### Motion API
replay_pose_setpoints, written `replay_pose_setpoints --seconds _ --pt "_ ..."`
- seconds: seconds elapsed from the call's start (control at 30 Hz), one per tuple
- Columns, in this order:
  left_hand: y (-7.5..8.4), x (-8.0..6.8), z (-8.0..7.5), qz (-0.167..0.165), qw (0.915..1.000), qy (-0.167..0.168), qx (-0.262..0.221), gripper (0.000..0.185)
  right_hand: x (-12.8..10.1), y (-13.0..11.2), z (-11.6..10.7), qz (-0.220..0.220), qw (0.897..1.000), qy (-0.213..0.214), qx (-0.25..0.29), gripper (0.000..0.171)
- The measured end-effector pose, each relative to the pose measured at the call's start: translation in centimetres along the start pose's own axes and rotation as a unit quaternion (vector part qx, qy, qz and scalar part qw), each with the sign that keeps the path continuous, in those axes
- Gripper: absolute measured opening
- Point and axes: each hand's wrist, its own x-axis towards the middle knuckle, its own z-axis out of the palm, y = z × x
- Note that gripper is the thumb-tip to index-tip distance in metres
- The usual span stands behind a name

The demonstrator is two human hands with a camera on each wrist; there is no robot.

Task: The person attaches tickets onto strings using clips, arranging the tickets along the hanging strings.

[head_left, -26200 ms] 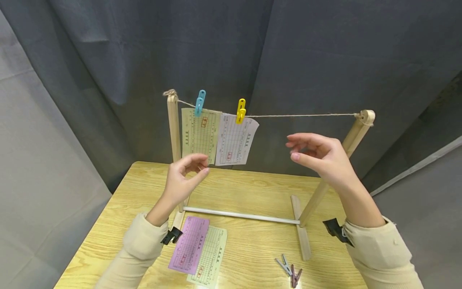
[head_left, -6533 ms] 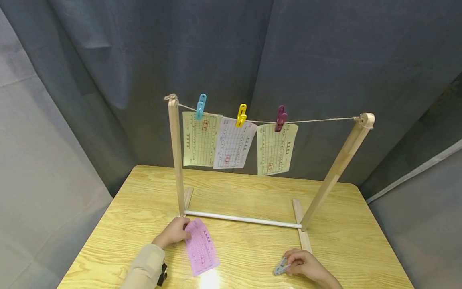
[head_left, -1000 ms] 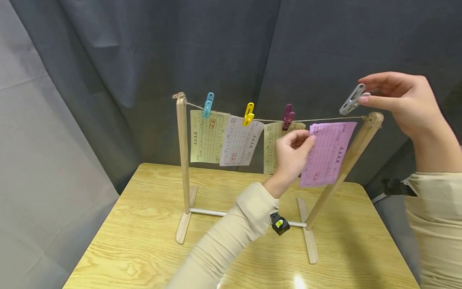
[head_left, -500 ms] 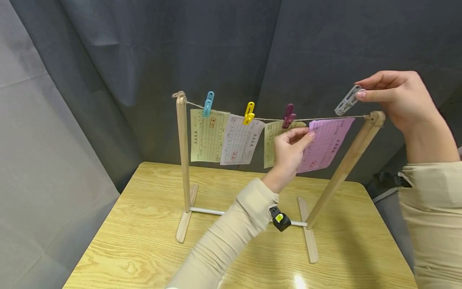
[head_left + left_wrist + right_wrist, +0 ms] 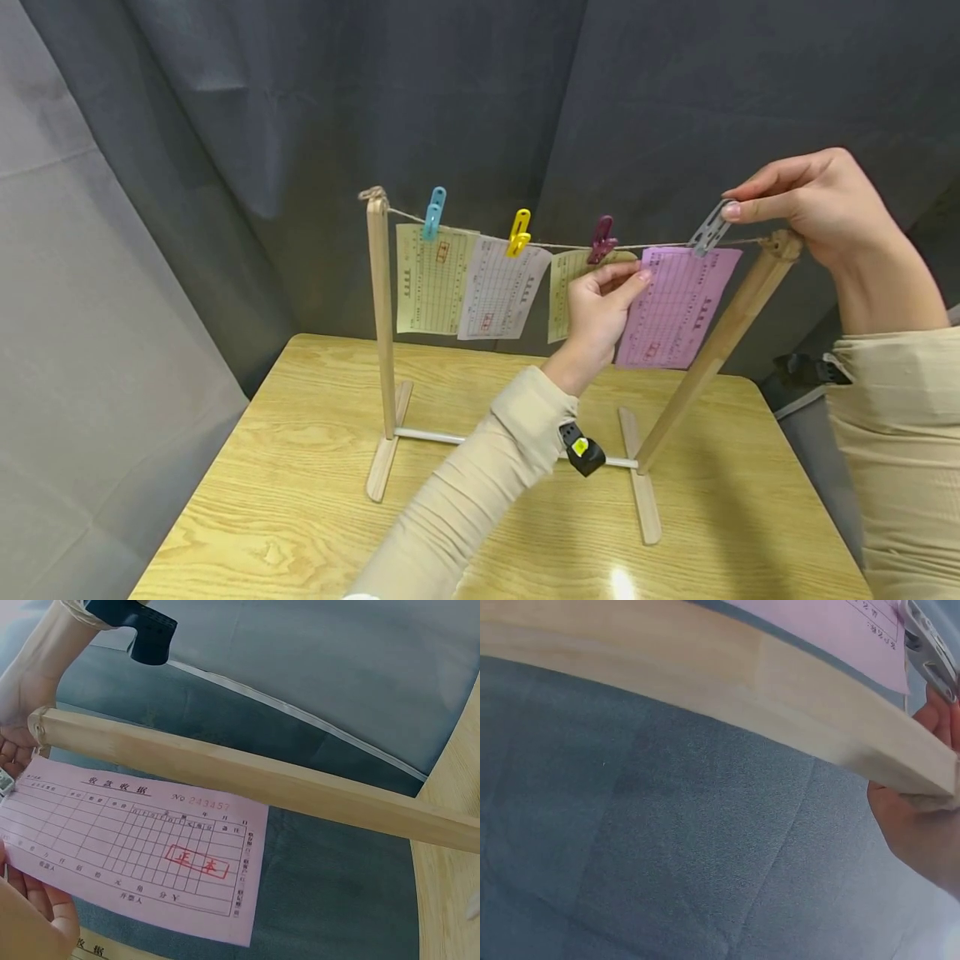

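A wooden rack (image 5: 381,333) stands on the table with a string (image 5: 645,246) stretched between its two posts. My left hand (image 5: 600,304) pinches the top left corner of a pink slip (image 5: 675,304) and holds it up against the string near the right post (image 5: 720,333). My right hand (image 5: 810,204) pinches a grey clothespin (image 5: 707,228), whose tip sits on the slip's top edge at the string. The left wrist view shows the pink slip (image 5: 135,851) under the post (image 5: 247,784). The grey clothespin (image 5: 930,646) shows in the right wrist view's upper right corner.
Three slips hang on the string: one under a blue clothespin (image 5: 432,212), one under a yellow clothespin (image 5: 518,232), one under a dark red clothespin (image 5: 601,238). The wooden table (image 5: 300,517) has a grey curtain (image 5: 300,100) behind it. The rack's white crossbar (image 5: 435,436) lies low.
My right hand has lowered the grey clothespin from above the string onto the pink slip's top edge. My left hand has kept the slip up at the string.
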Motion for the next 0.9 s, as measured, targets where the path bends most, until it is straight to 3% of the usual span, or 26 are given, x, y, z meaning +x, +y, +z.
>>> replay_pose_setpoints --seconds 0.3,0.53,0.7,0.9 --pt "-0.2 0.0 -0.2 -0.006 1.0 0.002 -0.002 0.015 -0.3 0.2 0.1 0.008 0.997 -0.035 -0.066 0.012" --pt "-0.1 -0.1 -0.1 -0.001 0.9999 -0.004 -0.015 0.015 -0.7 0.7 -0.2 -0.009 0.987 -0.067 -0.145 0.019" --pt "0.0 -0.3 -0.1 -0.004 0.9999 -0.008 -0.013 0.015 -1.0 1.2 -0.5 -0.02 0.983 -0.093 -0.154 0.03" --pt "-0.1 -0.2 -0.1 -0.005 0.9998 -0.001 -0.018 0.015 -1.1 1.8 -0.6 -0.049 0.984 -0.12 -0.124 0.045"
